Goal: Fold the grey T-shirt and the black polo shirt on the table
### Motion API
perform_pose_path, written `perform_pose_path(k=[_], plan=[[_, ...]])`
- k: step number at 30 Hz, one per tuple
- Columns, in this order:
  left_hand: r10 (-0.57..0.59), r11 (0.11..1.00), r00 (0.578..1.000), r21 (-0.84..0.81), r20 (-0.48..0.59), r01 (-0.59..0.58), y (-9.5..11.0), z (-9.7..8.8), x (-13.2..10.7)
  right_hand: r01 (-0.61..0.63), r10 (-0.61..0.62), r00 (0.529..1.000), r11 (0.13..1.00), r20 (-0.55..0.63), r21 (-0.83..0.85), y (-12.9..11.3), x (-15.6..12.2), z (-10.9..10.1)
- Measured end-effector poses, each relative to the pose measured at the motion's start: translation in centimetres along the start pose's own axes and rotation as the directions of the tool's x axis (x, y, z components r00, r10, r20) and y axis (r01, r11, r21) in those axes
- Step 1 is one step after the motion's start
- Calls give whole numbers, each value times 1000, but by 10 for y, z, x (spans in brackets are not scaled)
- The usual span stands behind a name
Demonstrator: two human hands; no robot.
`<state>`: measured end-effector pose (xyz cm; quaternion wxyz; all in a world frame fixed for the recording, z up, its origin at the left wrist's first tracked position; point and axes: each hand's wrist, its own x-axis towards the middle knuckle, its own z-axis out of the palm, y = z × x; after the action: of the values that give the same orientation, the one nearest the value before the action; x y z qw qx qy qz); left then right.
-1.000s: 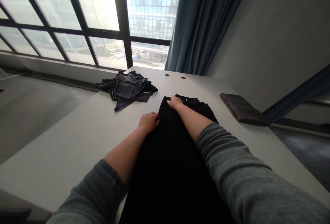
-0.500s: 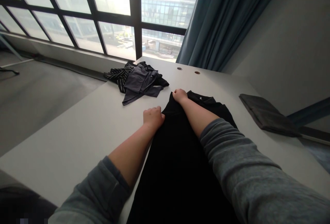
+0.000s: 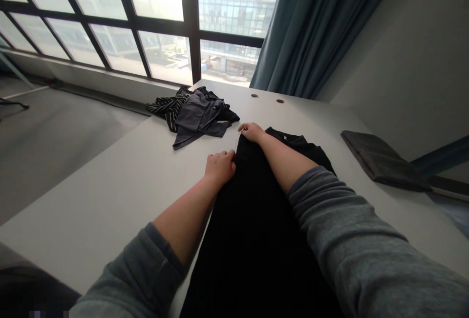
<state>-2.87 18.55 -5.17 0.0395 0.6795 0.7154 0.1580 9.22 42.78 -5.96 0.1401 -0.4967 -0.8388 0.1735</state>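
Observation:
A long black garment (image 3: 252, 220) lies lengthwise on the white table (image 3: 120, 186), running from the near edge toward the window. My left hand (image 3: 220, 165) pinches the garment's left edge, its fingers curled on the cloth. My right hand (image 3: 251, 131) grips the far left corner of the same garment, fingers closed on the fabric. Both forearms are bare below pushed-up grey sleeves.
A loose heap of dark grey and striped clothes (image 3: 196, 113) sits at the table's far left. A folded dark grey cloth (image 3: 383, 160) lies at the right edge. Two round cable holes (image 3: 267, 98) mark the far side. A window and a blue curtain (image 3: 311, 30) stand behind.
The view shifted right and down early on. Both hands stayed on the garment's left edge; the fingers of both hands loosened slightly from tight fists and shifted a little along the cloth.

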Motion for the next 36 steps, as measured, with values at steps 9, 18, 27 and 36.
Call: perform_pose_path(k=[9, 18, 27, 36], plan=[[-104, 989, 994, 105, -33, 107, 0, -1, 1, -38, 24, 995, 988, -95, -149, 3, -16, 18], [307, 944, 950, 109, 57, -312, 15, 9, -8, -98, 77, 994, 936, -75, -338, -2, -25, 29], [78, 974, 973, 194, 215, -121, 42, 10, -24, -211, 257, 961, 923, 107, -320, 4, -9, 27], [60, 985, 997, 160, 40, -65, 16, -5, -10, -159, 113, 980, 939, -165, -304, -11, -29, 18]])
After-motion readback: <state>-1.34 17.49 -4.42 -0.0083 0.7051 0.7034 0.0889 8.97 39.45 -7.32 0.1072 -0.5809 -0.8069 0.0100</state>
